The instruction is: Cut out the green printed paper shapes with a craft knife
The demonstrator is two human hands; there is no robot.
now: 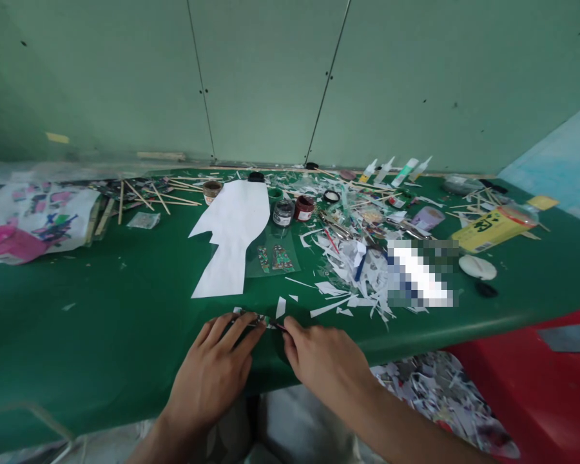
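Observation:
At the table's near edge, my left hand point(212, 361) is bent over a small multicoloured patterned piece point(261, 318), its fingertips holding it down on the green surface. My right hand point(326, 351) is closed in a pinch round a thin dark tool point(279, 327), whose tip meets the right end of that piece. Most of the tool is hidden by my fingers, so its kind is unclear. Just beyond my hands lies a white paper cutout point(236, 238). Beside the cutout is a clear plastic sheet point(292, 248) with two small patterned pieces point(281, 257).
Paint jars point(283, 214) stand behind the cutout. A heap of white paper scraps point(338, 270) spreads to the right, near a yellow container point(493, 229). Thin wooden sticks point(160, 198) and a pink container point(12, 243) lie left. A scrap-filled bin point(439, 393) stands below the right edge.

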